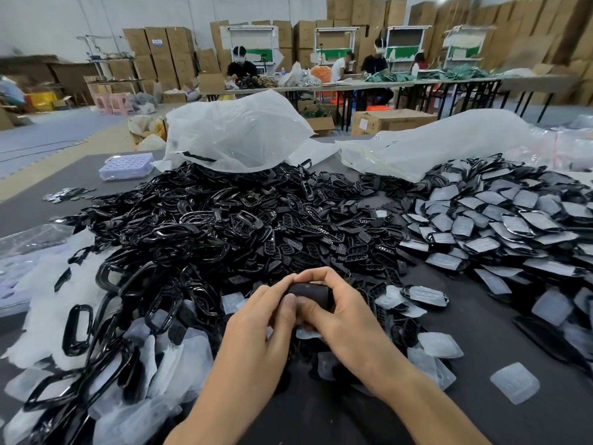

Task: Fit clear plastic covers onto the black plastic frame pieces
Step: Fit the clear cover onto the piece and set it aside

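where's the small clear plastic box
In the head view the small clear plastic box sits far left on the table, just left of the white plastic bag and behind the black frame pile.

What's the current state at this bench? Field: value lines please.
left hand: pinches the black frame piece from its left side
right hand: grips the same piece, fingers curled over its top
clear cover: shows under the held piece; whether it is seated cannot be told
frame pile: loose black frames heaped centre and left
covered pile: pieces with covers on, heaped at right
loose covers: scattered on the table near the hands
bags: two pale plastic bags behind the piles
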`<action>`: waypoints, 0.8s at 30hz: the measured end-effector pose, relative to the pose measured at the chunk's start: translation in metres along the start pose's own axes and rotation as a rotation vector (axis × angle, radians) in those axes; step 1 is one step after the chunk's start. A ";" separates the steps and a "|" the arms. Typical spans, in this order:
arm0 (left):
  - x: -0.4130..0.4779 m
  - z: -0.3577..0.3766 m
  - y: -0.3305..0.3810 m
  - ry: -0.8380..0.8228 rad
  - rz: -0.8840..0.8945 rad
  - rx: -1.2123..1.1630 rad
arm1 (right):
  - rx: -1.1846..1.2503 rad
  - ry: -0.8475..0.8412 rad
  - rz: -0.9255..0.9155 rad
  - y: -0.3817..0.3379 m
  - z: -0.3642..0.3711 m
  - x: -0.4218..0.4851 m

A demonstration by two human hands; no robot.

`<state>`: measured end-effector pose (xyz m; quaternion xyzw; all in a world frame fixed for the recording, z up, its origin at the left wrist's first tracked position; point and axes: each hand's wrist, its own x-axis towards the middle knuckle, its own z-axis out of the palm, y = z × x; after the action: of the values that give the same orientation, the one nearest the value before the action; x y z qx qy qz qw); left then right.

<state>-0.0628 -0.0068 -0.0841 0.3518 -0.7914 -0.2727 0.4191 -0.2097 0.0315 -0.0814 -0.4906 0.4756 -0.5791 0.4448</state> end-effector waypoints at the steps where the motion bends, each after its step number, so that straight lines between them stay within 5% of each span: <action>1: 0.001 0.000 0.000 0.006 -0.006 0.001 | -0.009 -0.006 -0.001 0.000 0.000 0.000; 24: -0.007 -0.001 0.005 -0.016 -0.022 0.112 | -0.001 0.086 -0.030 0.001 0.001 0.001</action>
<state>-0.0606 0.0014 -0.0833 0.3813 -0.8049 -0.2353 0.3891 -0.2087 0.0306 -0.0827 -0.4722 0.4872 -0.6062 0.4151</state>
